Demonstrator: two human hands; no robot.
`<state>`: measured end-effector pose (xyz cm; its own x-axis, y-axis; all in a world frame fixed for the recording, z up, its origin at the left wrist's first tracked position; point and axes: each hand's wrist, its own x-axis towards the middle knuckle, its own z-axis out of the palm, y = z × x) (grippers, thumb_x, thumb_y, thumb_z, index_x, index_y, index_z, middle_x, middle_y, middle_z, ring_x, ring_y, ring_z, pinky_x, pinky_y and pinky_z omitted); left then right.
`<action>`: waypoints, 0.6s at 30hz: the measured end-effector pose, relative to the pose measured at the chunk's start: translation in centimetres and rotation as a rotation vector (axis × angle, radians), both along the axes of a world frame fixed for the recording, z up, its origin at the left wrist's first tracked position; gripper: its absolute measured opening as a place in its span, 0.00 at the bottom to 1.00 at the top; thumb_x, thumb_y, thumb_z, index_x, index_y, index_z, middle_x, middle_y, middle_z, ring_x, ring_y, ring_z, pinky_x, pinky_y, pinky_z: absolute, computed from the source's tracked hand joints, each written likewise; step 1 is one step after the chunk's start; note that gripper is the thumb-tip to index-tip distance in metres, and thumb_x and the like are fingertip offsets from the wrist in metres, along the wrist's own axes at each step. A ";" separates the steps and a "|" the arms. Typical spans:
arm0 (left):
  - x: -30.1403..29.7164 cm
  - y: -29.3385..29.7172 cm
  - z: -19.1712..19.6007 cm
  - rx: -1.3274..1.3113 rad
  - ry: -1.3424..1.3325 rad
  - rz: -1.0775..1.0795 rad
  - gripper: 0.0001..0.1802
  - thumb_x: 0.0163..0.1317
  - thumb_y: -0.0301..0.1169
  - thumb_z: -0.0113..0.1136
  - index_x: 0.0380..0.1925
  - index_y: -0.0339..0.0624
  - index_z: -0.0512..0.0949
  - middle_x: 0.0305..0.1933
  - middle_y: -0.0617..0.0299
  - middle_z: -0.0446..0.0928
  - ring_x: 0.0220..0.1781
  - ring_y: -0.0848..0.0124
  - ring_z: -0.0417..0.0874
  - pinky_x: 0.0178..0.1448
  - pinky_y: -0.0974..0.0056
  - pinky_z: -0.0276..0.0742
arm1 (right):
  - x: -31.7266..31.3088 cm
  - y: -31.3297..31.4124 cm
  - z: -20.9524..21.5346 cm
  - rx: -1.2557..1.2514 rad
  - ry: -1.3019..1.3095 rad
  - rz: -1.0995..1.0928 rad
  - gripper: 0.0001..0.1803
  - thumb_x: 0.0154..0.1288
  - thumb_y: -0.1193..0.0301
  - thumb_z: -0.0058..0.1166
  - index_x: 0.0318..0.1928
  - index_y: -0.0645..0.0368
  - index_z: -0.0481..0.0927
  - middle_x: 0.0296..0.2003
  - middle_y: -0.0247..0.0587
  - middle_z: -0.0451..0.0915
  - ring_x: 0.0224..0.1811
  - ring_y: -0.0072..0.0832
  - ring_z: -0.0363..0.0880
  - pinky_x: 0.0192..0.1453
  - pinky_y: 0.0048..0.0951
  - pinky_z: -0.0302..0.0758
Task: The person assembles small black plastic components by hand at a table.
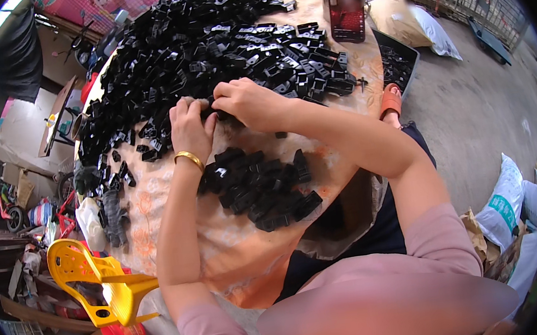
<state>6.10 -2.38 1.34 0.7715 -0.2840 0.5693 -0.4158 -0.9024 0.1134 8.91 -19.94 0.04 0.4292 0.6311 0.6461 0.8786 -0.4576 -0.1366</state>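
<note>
While a yellow plastic chair point(97, 277) stands far left on the floor, the left hand point(191, 128), with a gold bangle point(188, 157) on its wrist, meets the right hand point(250, 103) at the near edge of the big pile of small black plastic clips point(204, 50). Both sets of fingers pinch one black clip point(215, 112) between them. A smaller heap of clips point(261, 188) lies nearer on the round tabletop with an orange flowered cloth point(155, 205). A phone point(346, 7) stands far right.

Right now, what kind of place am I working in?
Probably an informal home or yard workshop for piecework: a cloth-covered table heaped with small black plastic parts, filled sacks on a bare concrete floor, and a yellow plastic chair among household clutter.
</note>
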 end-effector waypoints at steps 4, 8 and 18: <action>0.0 0.6 -0.2 -0.128 -0.030 0.016 0.12 0.44 0.29 0.64 0.31 0.39 0.77 0.41 0.57 0.74 0.47 0.57 0.71 0.53 0.61 0.66 | -0.1 -0.8 0.7 0.157 0.124 0.006 0.11 0.51 0.78 0.53 0.38 0.63 0.77 0.37 0.40 0.74 0.43 0.39 0.74 0.46 0.34 0.71; -0.6 1.6 0.8 -0.744 0.307 -0.065 0.09 0.54 0.25 0.61 0.33 0.33 0.74 0.37 0.59 0.77 0.28 0.74 0.79 0.33 0.70 0.77 | -0.8 -0.8 2.0 0.401 0.184 0.172 0.17 0.47 0.77 0.61 0.41 0.60 0.77 0.39 0.39 0.76 0.44 0.38 0.75 0.47 0.34 0.73; -2.8 2.2 2.7 -1.365 0.868 -0.412 0.18 0.60 0.22 0.49 0.51 0.29 0.68 0.40 0.55 0.77 0.37 0.70 0.80 0.40 0.70 0.76 | -1.4 -0.7 2.1 0.380 0.039 0.220 0.16 0.48 0.71 0.62 0.41 0.55 0.79 0.36 0.36 0.79 0.39 0.35 0.74 0.43 0.32 0.74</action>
